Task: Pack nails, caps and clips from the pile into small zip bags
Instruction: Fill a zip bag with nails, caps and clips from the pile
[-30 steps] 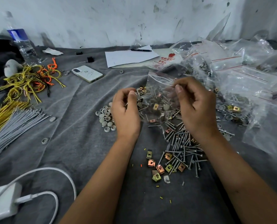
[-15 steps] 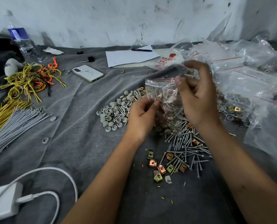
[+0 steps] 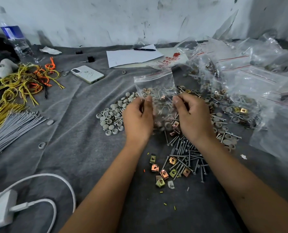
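- We hold one zip bag (image 3: pixel 155 86) upright above the pile (image 3: pixel 187 153) of nails, caps and clips, too many to count
- Our left hand (image 3: pixel 137 118) and right hand (image 3: pixel 192 118) each pinch a side of the bag, thumb against curled fingers

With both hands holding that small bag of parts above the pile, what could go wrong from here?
1. The small zip bag is pinched at its sides by the left hand and right hand; whether its red-striped top is sealed cannot be told, so tilting it might spill parts.
2. Nails show pressed against the thin film and could pierce it if squeezed.
3. Anything dropped would land in the loose nails and grey caps below and upset the count.
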### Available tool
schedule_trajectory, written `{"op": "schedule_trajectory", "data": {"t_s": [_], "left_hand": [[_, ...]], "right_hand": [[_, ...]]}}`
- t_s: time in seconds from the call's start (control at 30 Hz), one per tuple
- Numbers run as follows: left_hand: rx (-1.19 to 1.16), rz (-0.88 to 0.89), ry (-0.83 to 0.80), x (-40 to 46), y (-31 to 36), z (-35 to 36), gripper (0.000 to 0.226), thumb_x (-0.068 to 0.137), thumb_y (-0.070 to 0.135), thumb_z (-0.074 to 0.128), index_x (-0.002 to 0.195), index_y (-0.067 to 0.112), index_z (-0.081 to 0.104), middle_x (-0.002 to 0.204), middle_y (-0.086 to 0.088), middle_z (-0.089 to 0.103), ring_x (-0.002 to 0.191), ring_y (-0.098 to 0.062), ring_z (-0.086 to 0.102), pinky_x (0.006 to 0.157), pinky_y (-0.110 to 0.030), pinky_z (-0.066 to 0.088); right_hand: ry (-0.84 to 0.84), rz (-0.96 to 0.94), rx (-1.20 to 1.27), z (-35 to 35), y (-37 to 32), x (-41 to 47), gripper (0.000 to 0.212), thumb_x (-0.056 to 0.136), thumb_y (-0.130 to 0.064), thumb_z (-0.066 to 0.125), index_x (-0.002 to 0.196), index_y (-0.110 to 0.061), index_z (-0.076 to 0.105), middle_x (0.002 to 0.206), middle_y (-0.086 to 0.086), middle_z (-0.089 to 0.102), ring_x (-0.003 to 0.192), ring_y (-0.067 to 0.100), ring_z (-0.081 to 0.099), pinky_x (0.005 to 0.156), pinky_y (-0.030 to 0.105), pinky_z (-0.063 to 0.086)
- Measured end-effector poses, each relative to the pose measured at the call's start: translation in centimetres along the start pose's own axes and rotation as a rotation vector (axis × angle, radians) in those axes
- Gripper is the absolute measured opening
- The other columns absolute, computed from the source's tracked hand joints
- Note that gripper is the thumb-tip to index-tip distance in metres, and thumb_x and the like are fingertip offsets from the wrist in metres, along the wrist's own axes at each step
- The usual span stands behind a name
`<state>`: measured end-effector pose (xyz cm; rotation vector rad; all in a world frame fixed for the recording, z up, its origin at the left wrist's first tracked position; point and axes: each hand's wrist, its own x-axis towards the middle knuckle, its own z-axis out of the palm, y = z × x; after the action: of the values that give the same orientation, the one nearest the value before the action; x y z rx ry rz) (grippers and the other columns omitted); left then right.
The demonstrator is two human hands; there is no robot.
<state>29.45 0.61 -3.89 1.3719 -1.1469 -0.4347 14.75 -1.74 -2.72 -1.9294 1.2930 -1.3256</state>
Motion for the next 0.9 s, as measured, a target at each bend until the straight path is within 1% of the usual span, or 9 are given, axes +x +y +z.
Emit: {"op": "schedule_trajectory", "data": {"t_s": [0.1, 0.2, 0.3, 0.43, 0.53, 0.63, 0.67, 0.77, 0.9], "left_hand": [[0.032, 0.067, 0.054, -0.22, 0.36, -0.15, 0.046, 0.108, 0.031, 0.054, 0.072, 0.003, 0.059, 0.06, -0.01, 0.057, 0.054, -0.015, 0.049, 0.052, -0.03, 0.038], [0.003, 0.112, 0.071, -0.27, 0.44, -0.24, 0.049, 0.109, 0.031, 0.052, 0.074, -0.003, 0.058, 0.063, -0.018, 0.056, 0.055, -0.014, 0.044, 0.052, -0.032, 0.035], [-0.073, 0.089, 0.06, -0.24, 0.43, -0.19, 0.048, 0.111, 0.031, 0.048, 0.076, -0.001, 0.058, 0.06, -0.008, 0.052, 0.055, -0.016, 0.047, 0.053, -0.037, 0.039], [-0.203, 0.008, 0.072, -0.12, 0.3, -0.13, 0.044, 0.112, 0.035, 0.043, 0.078, 0.011, 0.058, 0.066, -0.006, 0.056, 0.059, -0.026, 0.051, 0.056, -0.047, 0.045], [-0.125, 0.067, 0.179, 0.11, 0.42, -0.42, 0.045, 0.113, 0.032, 0.042, 0.069, 0.02, 0.048, 0.059, 0.0, 0.048, 0.055, -0.019, 0.046, 0.053, -0.039, 0.038], [-0.113, 0.08, 0.217, 0.18, 0.39, -0.61, 0.05, 0.112, 0.035, 0.041, 0.069, 0.01, 0.044, 0.062, -0.024, 0.048, 0.056, -0.037, 0.048, 0.053, -0.05, 0.043], [-0.121, 0.077, 0.222, 0.23, 0.33, -0.64, 0.051, 0.112, 0.035, 0.041, 0.071, 0.005, 0.044, 0.065, -0.028, 0.046, 0.057, -0.036, 0.047, 0.054, -0.054, 0.043], [-0.149, 0.056, 0.234, 0.32, 0.11, -0.6, 0.052, 0.112, 0.035, 0.041, 0.073, 0.001, 0.043, 0.064, -0.024, 0.045, 0.059, -0.031, 0.041, 0.055, -0.053, 0.04], [-0.288, 0.047, 0.164, 0.35, 0.24, -0.49, 0.055, 0.112, 0.036, 0.04, 0.076, -0.005, 0.047, 0.065, -0.032, 0.047, 0.054, -0.039, 0.043, 0.052, -0.047, 0.039]], "right_hand": [[0.068, -0.033, -0.026, 0.02, -0.09, -0.11, 0.033, 0.106, -0.026, 0.054, 0.084, -0.004, 0.063, 0.067, 0.008, 0.06, 0.058, 0.022, 0.052, 0.057, 0.037, 0.04], [0.064, -0.021, -0.004, -0.16, -0.08, -0.06, 0.034, 0.107, -0.027, 0.054, 0.083, -0.004, 0.063, 0.062, 0.002, 0.054, 0.052, 0.01, 0.04, 0.051, 0.029, 0.031], [0.047, -0.021, 0.02, -0.38, 0.09, 0.01, 0.038, 0.107, -0.03, 0.053, 0.081, -0.005, 0.063, 0.059, -0.002, 0.05, 0.051, 0.007, 0.038, 0.05, 0.026, 0.029], [0.009, -0.059, 0.125, -0.27, -0.3, -0.13, 0.035, 0.106, -0.028, 0.055, 0.082, -0.006, 0.066, 0.06, -0.005, 0.051, 0.052, 0.008, 0.041, 0.05, 0.03, 0.034], [-0.007, -0.081, 0.178, -0.13, -0.49, -0.25, 0.029, 0.105, -0.027, 0.058, 0.088, -0.009, 0.071, 0.065, -0.007, 0.06, 0.058, 0.017, 0.052, 0.053, 0.034, 0.042], [-0.048, -0.047, 0.237, -0.34, -0.44, -0.08, 0.029, 0.104, -0.033, 0.057, 0.089, -0.013, 0.071, 0.061, -0.011, 0.056, 0.057, 0.009, 0.049, 0.054, 0.03, 0.041], [-0.08, -0.03, 0.254, -0.35, -0.38, -0.03, 0.029, 0.103, -0.036, 0.057, 0.089, -0.015, 0.07, 0.064, -0.008, 0.057, 0.06, 0.01, 0.05, 0.057, 0.032, 0.042], [-0.186, -0.012, 0.234, -0.2, -0.3, -0.04, 0.021, 0.101, -0.033, 0.063, 0.087, -0.021, 0.073, 0.078, -0.002, 0.069, 0.074, 0.014, 0.063, 0.071, 0.033, 0.052], [-0.163, 0.0, 0.291, -0.2, 0.09, 0.28, 0.006, 0.098, -0.031, 0.068, 0.095, -0.026, 0.069, 0.087, -0.01, 0.069, 0.08, 0.006, 0.063, 0.07, 0.019, 0.05]]}}
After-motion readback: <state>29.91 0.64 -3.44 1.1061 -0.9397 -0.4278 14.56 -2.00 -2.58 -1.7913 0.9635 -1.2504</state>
